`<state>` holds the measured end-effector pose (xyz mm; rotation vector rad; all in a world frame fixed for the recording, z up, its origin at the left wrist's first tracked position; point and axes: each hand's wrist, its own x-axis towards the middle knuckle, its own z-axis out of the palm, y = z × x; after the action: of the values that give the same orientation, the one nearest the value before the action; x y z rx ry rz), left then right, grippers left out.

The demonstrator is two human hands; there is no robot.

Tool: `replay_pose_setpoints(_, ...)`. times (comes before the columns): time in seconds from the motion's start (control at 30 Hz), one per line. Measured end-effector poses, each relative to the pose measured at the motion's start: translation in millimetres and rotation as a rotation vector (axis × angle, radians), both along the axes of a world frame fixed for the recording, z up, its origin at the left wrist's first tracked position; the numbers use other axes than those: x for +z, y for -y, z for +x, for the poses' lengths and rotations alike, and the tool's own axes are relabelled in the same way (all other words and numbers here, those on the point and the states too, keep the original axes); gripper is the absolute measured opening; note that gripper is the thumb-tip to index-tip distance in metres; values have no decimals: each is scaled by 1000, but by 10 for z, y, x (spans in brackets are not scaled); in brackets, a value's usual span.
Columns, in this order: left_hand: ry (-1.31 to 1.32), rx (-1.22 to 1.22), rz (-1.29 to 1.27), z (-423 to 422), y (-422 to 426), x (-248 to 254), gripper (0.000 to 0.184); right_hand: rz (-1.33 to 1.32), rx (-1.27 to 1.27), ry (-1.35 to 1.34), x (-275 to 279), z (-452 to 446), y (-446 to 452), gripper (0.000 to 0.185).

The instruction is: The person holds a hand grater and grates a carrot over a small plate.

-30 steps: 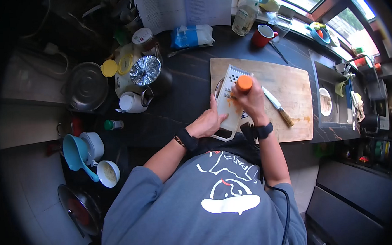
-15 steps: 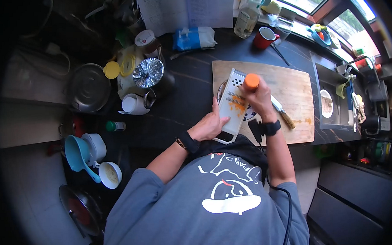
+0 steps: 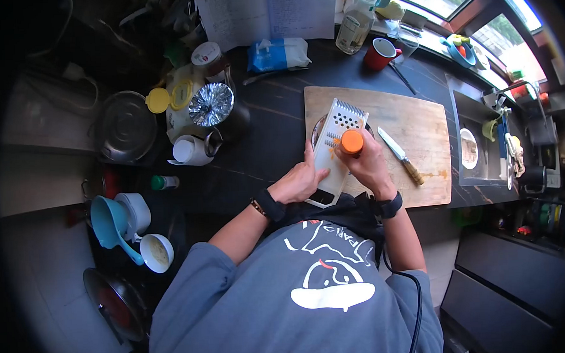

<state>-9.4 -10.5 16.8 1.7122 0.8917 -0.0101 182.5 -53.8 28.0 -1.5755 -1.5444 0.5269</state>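
Orange carrot (image 3: 351,141) stood closed in my right hand (image 3: 371,167), against the grater (image 3: 334,179) midway along; my left hand (image 3: 297,182), nearer its handle end, clamped the left edge, its long axis slanting away rightward

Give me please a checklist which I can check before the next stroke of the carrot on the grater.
1. Left hand holds the grater at its lower part: ok.
2. Right hand grips the carrot: ok.
3. Dish lies under the grater: ok, its rim shows beside it.
4. Right fingertips are away from the teeth: cannot tell, the carrot and hand hide them.
5. Knife is apart from both hands: ok.
6. Cutting board is clean: not ok, orange marks near its right edge.
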Motion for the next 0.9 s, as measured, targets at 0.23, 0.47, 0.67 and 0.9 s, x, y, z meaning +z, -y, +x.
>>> replay_pose_setpoints(0.23,56,24,100,-22,41,-182,88,-44,-163,-69,-16,134,-217,32)
replay_pose_setpoints(0.47,35,0,79,-25,-2,-164,87,-14,-89,-83,0,8,-142,30)
replay_pose_setpoints(0.67,21,11,21,-20,2,-59,83,-43,-31,-68,16,-34,-45,29)
replay_pose_setpoints(0.9,-3,-16,14,-23,14,-72,85,11,-165,-40,-18,59,-193,29)
